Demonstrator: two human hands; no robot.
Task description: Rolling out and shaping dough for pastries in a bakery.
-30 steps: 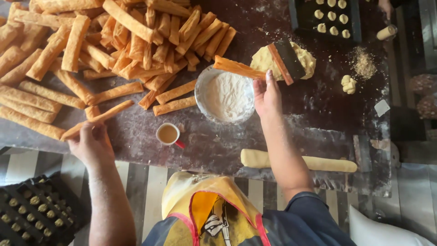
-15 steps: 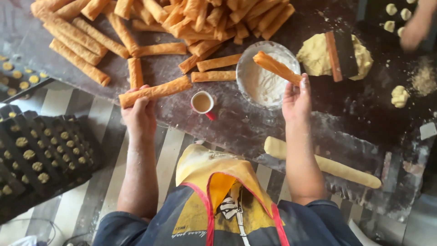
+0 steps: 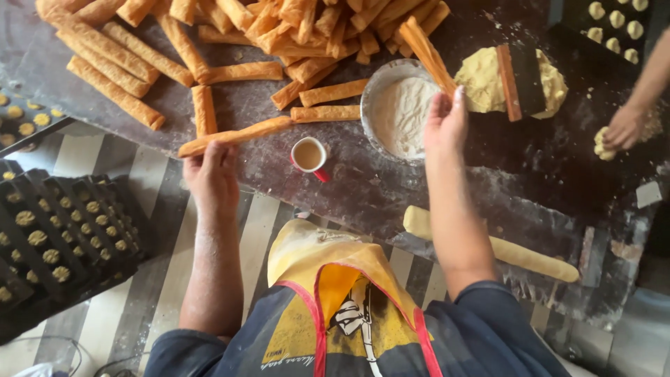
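1. At the near bench edge, the left hand (image 3: 211, 171) pinches one end of a long orange stick (image 3: 236, 137) between its fingers (image 3: 222, 150); the stick lies on the bench (image 3: 363, 188), its long axis running left to right, far end rising slightly toward the pile.
2. Over the flour bowl (image 3: 398, 112), the right hand (image 3: 447, 122) pinches a second stick (image 3: 427, 50), pointing up and leftward away from the person.
3. Half a second ago that second stick lay more crosswise over the bowl; now it stands steeper. The left stick has hardly changed.
4. Both forearms reach forward, palms facing inward.
5. A small cup (image 3: 309, 155) sits between the hands; a pale dough roll (image 3: 516, 255) lies near the right elbow; another person's hand (image 3: 623, 127) works dough at far right.
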